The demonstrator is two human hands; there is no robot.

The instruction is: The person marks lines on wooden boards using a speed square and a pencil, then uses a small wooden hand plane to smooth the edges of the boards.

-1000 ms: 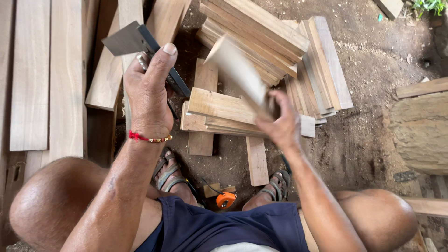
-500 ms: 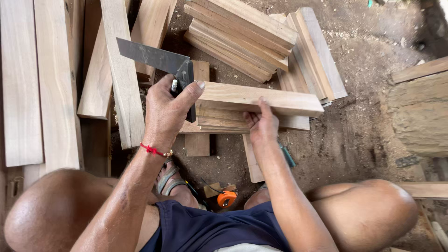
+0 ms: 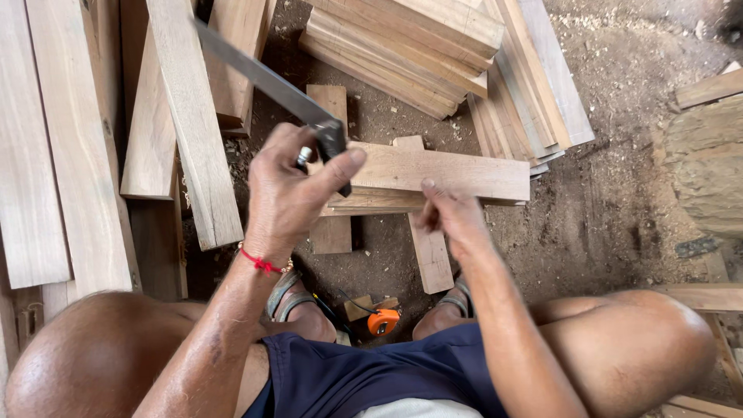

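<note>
Here, try square (image 3: 271,81) at board (image 3: 441,170) edge.

A short board (image 3: 441,170) lies on other boards, just beyond the right hand's fingers (image 3: 429,190). A square (image 3: 271,81) juts left from the left hand's fingers (image 3: 340,166). A tape measure (image 3: 382,320) lies near the feet.

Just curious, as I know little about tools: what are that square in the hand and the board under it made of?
The square in the left hand looks like metal: its blade is flat, grey and dully shiny. Its dark handle could be wood or plastic; I cannot tell. The board under the right hand looks like bare, unpainted wood, pale brown with visible grain.
</note>
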